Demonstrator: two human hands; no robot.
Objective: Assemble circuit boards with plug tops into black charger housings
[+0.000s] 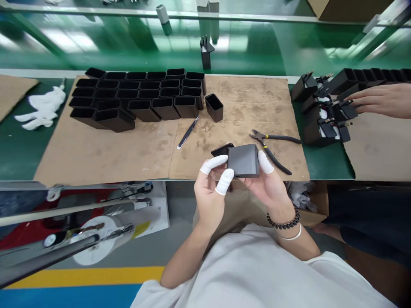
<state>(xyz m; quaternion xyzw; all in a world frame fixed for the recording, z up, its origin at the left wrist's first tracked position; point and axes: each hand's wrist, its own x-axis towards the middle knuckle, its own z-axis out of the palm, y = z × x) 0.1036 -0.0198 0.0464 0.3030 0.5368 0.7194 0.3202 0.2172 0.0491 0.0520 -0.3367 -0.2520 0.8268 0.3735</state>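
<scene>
A dark grey box-shaped plastic housing [243,160] is held just above the front edge of the table, between both hands. My left hand [210,188] grips its left end with thumb and forefinger, both in white finger cots. Around the right side and underneath, my right hand [269,184] is closed on the same housing, one white-covered fingertip against its side. Just behind my left fingertips shows a small black flat part [222,150]; whether it touches the housing I cannot tell. Cutting pliers [268,143] lie opened to the right, and tweezers [188,132] lie to the left.
Rows of open black housings [138,92] stand on the cardboard [141,149], with a single housing [214,108] apart. One with parts inside [206,53] stands behind. At right, a co-worker's hand [382,100] is over filled housings [321,124]. White gloves [45,107] lie left.
</scene>
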